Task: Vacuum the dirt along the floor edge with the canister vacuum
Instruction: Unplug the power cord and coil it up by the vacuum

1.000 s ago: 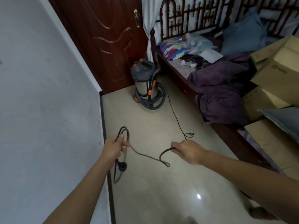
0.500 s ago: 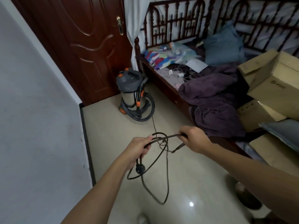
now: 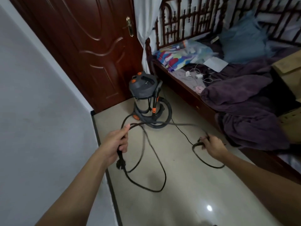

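Sorting cord [image 3: 164, 175] | loops are gripped in left hand [image 3: 114, 144], plug [image 3: 120, 164] hung below | strand is pinched by right hand [image 3: 212, 146] | vacuum [image 3: 144, 95] is set ahead, nearer left

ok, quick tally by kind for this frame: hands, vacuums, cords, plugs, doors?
Hands: 2, left hand and right hand, each gripping the cord
Canister vacuum: 1, on the floor by the door
Power cord: 1, loops trailing on the floor
Plug: 1, hanging below the left hand
Door: 1, closed
Total: 6
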Demonstrator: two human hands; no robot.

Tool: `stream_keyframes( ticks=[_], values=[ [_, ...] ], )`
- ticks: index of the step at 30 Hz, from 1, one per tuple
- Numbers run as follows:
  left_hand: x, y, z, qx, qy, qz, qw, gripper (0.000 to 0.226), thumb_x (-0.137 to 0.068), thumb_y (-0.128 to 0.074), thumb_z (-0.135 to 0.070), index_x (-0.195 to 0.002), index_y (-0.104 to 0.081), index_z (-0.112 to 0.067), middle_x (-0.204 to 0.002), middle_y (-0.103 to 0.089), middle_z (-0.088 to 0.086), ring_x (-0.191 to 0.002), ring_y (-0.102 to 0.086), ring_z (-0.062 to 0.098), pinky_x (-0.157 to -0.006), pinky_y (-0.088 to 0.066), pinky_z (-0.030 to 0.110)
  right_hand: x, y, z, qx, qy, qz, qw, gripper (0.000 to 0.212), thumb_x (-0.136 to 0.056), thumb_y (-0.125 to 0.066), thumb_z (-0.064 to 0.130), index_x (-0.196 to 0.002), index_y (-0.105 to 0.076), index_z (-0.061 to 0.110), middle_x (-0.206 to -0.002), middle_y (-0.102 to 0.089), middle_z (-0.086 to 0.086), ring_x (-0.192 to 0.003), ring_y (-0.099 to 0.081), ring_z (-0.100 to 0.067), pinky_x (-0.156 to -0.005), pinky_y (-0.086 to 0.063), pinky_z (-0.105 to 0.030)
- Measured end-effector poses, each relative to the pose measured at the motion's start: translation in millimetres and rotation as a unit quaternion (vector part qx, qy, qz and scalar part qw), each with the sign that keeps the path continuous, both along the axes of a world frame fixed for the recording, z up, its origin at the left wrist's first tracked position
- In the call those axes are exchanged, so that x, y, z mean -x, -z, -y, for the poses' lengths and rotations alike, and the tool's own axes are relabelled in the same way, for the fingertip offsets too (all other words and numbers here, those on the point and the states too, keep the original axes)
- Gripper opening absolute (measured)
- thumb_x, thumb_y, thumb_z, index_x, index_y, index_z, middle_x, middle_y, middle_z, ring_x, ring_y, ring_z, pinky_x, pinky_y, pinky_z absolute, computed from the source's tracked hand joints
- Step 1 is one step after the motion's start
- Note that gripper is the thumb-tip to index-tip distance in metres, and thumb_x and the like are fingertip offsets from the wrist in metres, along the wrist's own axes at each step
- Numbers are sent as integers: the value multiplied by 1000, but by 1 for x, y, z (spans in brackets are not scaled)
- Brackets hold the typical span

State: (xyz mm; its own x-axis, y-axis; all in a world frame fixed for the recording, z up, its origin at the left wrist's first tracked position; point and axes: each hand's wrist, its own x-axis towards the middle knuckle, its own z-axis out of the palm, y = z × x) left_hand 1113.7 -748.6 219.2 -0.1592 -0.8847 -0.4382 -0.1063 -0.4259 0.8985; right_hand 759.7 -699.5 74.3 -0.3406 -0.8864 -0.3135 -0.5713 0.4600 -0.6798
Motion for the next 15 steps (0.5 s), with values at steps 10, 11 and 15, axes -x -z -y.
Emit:
stream_keyframes(
  ticks=[10,11,15],
  values=[
    [98,78,66,-49,14,-1,999,30,-80,-77,-20,-102,-62,-4,-69,-52,2,-53,-42,10,-44,-32,22,-11,-75,77,-38,66,488,870,11,-97,-46,12,-91,-54,13,-55,-43,-6,-41,-22,-11,-39,-12,-20],
    [111,80,76,-64,30,-6,997,23,-85,-72,-20,-103,-66,-8,-74,-57,2,-57,-45,9,-45,-32,22,-7,-75,89,-50,60,512,855,13,-97,-45,12,-86,-52,15,-56,-41,-4,-42,-22,-10,-38,-12,-20],
    [145,80,120,-79,137,49,986,20,-94,-60,-24,-95,-70,-7,-82,-70,1,-59,-49,7,-45,-33,19,20,-64,145,-51,109,547,828,13,-98,-45,14,-86,-46,17,-58,-43,-3,-41,-24,-8,-36,-16,-19]
  ],
)
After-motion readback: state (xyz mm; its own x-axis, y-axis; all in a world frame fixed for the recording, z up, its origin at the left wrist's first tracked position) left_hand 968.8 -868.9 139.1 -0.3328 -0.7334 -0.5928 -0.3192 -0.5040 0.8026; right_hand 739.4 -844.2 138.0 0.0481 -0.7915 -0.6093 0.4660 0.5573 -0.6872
